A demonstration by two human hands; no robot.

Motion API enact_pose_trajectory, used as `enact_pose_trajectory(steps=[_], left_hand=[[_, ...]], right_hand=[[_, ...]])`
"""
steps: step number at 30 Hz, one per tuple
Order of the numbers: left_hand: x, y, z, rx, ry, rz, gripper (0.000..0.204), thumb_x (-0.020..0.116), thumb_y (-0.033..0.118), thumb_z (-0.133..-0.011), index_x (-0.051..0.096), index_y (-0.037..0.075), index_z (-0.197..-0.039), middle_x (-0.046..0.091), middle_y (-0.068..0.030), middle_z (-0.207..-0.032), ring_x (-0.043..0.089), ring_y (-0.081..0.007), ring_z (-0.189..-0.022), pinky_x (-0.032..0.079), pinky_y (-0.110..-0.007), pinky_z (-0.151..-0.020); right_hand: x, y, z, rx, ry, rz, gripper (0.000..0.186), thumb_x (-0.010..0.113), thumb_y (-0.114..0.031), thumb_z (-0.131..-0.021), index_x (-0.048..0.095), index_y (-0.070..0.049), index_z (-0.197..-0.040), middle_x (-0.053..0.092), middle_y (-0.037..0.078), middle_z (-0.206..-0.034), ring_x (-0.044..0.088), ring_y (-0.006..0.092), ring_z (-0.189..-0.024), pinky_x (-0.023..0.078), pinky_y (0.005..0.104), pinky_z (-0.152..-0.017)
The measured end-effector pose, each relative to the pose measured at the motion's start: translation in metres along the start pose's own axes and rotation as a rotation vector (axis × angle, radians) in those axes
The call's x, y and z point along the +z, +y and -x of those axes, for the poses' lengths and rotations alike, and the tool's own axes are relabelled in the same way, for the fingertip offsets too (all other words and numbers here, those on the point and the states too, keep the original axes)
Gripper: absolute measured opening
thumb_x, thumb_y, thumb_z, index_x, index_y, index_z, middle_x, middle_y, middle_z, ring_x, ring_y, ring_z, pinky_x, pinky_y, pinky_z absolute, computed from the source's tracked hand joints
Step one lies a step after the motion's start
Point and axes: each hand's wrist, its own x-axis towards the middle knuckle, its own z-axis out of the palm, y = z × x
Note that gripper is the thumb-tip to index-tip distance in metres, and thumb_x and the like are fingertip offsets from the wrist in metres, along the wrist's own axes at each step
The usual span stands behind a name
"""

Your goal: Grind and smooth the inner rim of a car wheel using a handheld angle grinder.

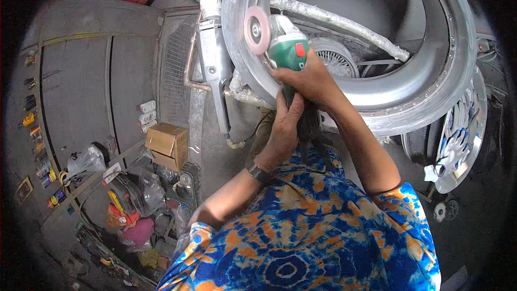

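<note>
A green angle grinder (287, 53) with a red button and a pale pink disc (257, 30) is held in both hands. My right hand (313, 80) wraps round its body just behind the head. Lower down, my left hand (284, 126) is closed round the rear grip, with a watch (259, 172) on that wrist. The disc faces the left side of a large silver wheel rim (398, 124) with small holes along its edge. Whether disc and metal touch, I cannot tell.
A grey power tool (212, 56) with a round disc stands upright left of the rim. A whitish bar (339, 24) shows across the rim's opening. Pale gloves (456, 148) rest on a shiny round plate at right. A cardboard box (168, 144) and plastic bags (139, 233) lie at left.
</note>
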Motion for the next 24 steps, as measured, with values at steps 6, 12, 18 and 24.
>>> enact_pose_trajectory(steps=[6, 12, 18, 24], left_hand=[[0.004, 0.009, -0.010, -0.017, -0.084, 0.030, 0.055, 0.043, 0.038, -0.114, 0.029, 0.004, -0.154, 0.058, -0.0114, -0.130, 0.063, -0.0189, -0.115, 0.056, -0.032, -0.094], [0.004, -0.005, -0.001, 0.040, 0.062, -0.047, 0.049, 0.041, 0.038, -0.114, 0.032, 0.007, -0.151, 0.060, -0.0126, -0.123, 0.067, -0.0212, -0.103, 0.058, -0.035, -0.088], [0.006, 0.005, -0.007, -0.037, -0.072, 0.054, 0.058, 0.043, 0.041, -0.113, 0.026, 0.005, -0.157, 0.053, -0.0126, -0.138, 0.059, -0.0201, -0.123, 0.053, -0.033, -0.100], [0.013, -0.005, -0.004, 0.073, 0.047, -0.046, 0.048, 0.046, 0.038, -0.113, 0.035, 0.006, -0.147, 0.060, -0.0131, -0.122, 0.068, -0.0199, -0.098, 0.060, -0.035, -0.081]], right_hand=[[-0.007, 0.010, -0.019, 0.007, 0.011, -0.057, 0.085, 0.089, -0.034, -0.073, 0.047, 0.012, -0.130, 0.069, 0.023, -0.115, 0.069, 0.0282, -0.105, 0.056, 0.0368, -0.089], [-0.005, -0.003, -0.005, -0.007, -0.049, -0.036, 0.080, 0.089, -0.031, -0.073, 0.052, 0.010, -0.130, 0.070, 0.021, -0.117, 0.069, 0.0276, -0.108, 0.055, 0.0372, -0.095], [-0.007, 0.002, -0.013, -0.048, -0.002, -0.044, 0.082, 0.089, -0.031, -0.073, 0.051, 0.011, -0.133, 0.070, 0.021, -0.118, 0.069, 0.0278, -0.109, 0.055, 0.0361, -0.094], [-0.007, 0.000, -0.004, -0.022, 0.000, -0.027, 0.053, 0.083, -0.024, -0.082, 0.064, 0.002, -0.123, 0.071, 0.008, -0.107, 0.066, 0.0163, -0.095, 0.054, 0.0319, -0.086]])
